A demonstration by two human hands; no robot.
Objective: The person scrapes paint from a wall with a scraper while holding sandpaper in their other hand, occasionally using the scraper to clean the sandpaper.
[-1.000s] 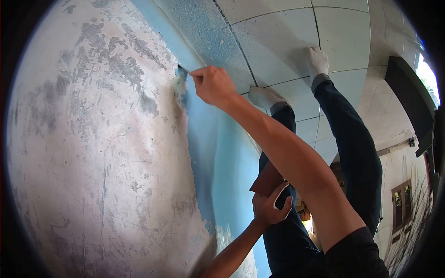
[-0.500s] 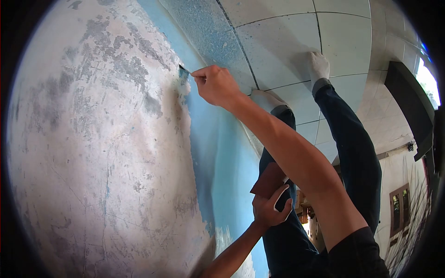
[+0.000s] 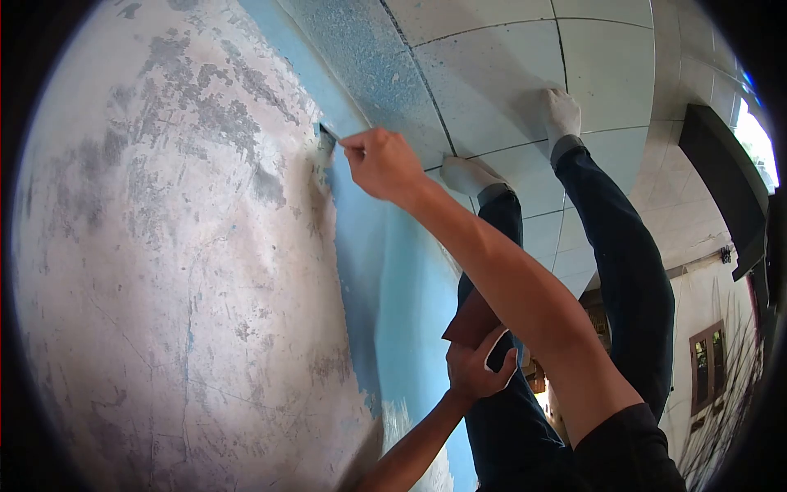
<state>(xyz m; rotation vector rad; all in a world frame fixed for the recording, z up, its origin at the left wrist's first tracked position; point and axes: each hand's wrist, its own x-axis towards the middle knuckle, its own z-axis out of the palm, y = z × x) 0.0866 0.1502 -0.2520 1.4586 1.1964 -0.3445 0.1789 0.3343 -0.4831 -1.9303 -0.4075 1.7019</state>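
Observation:
My right hand (image 3: 381, 164) pinches a thin dark scraper-like tool (image 3: 329, 133) by its end. The tool's tip touches the wall where bare, patchy grey-white plaster (image 3: 205, 246) meets light blue paint (image 3: 402, 271). Lower down, my left hand (image 3: 477, 369) grips a flat reddish-brown piece (image 3: 473, 321) in front of my leg. Something with a white edge shows beside the left thumb, too unclear to name. My right forearm passes over part of the reddish-brown piece.
Pale floor tiles (image 3: 492, 82) with blue specks border the wall. My legs (image 3: 623, 262) and feet stretch across them. A dark curved object (image 3: 721, 180) stands at the right, above a brown-framed window (image 3: 707, 369).
My right hand has moved slightly down and right along the paint edge, with the tool still pinched. The right forearm now covers more of the reddish-brown piece. My left hand has barely moved.

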